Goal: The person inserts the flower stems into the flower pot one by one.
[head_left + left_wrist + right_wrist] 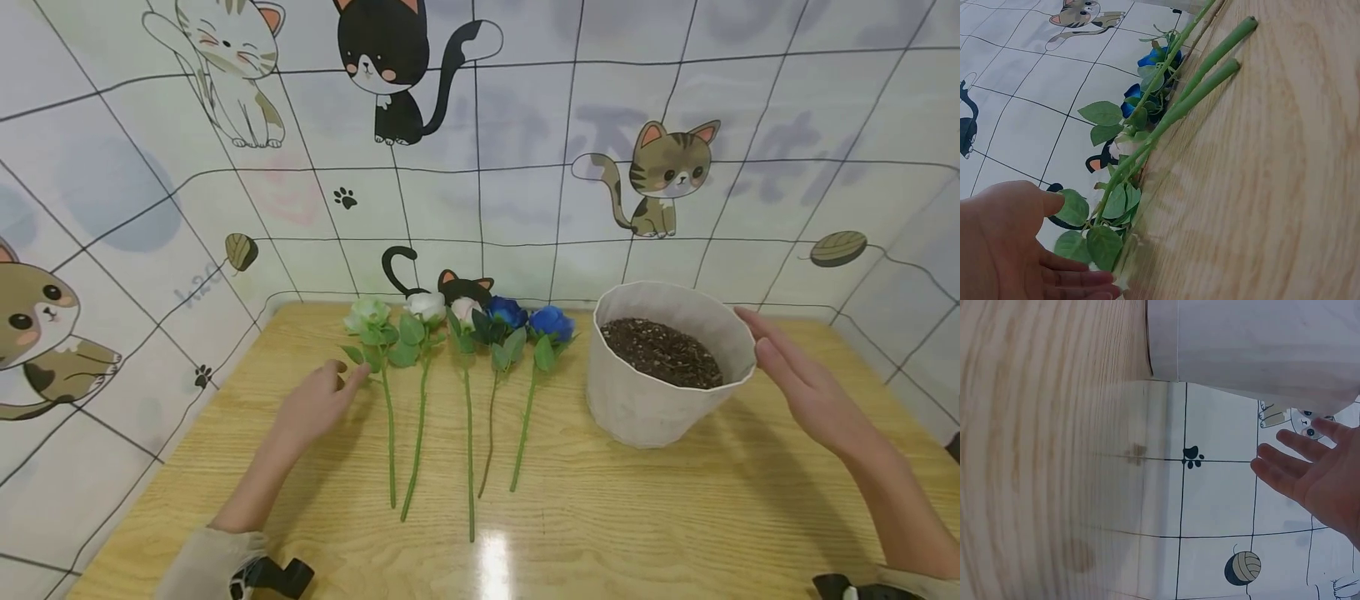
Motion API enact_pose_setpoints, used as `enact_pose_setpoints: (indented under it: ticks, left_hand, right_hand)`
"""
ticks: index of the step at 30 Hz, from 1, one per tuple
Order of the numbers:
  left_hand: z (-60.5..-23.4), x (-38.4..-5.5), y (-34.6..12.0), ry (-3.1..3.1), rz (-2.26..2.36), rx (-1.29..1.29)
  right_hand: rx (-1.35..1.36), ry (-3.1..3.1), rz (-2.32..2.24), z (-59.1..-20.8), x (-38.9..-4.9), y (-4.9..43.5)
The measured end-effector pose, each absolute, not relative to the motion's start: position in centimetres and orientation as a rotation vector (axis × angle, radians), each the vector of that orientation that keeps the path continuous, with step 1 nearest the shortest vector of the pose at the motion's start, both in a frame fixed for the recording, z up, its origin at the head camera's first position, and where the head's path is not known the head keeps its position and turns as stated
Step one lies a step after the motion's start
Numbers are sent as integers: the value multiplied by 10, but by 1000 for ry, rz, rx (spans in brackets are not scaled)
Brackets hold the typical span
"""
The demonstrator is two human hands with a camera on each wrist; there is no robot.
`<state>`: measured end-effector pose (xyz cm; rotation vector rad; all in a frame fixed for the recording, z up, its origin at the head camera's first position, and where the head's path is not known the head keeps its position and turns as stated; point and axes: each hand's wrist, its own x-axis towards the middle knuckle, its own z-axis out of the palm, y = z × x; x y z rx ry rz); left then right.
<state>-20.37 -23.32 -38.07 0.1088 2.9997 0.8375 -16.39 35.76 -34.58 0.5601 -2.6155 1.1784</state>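
My left hand is beside the leaves of a pale green artificial rose, the leftmost in a row of stemmed flowers on the table. In the left wrist view its thumb lies right at a leaf, with the other fingers extended below. To the right of that rose lie a white rose, a pale pink one, a dark blue one and a brighter blue one. My right hand, fingers straight, is at the right rim of a white fabric pot holding dark soil.
The wooden table meets a wall sheet printed with grid lines and cartoon cats at its back edge. The sheet also runs along the left side. Flower stems point toward the table's near edge.
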Motion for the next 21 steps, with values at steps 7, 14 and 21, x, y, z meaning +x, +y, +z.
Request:
enact_pose_setpoints:
  ticks: [7,14,21]
  left_hand:
    - [-383,-203,-227,2892,969,112]
    - [-384,-198,-221,2814,985,77]
    - [-389,-201,-212,2720,1119,168]
  right_hand:
    - [611,-2587,1227,-346,-166,352]
    - [631,-2575,1255,-348,-169,351]
    - [675,-2553,1292,-348,-172,348]
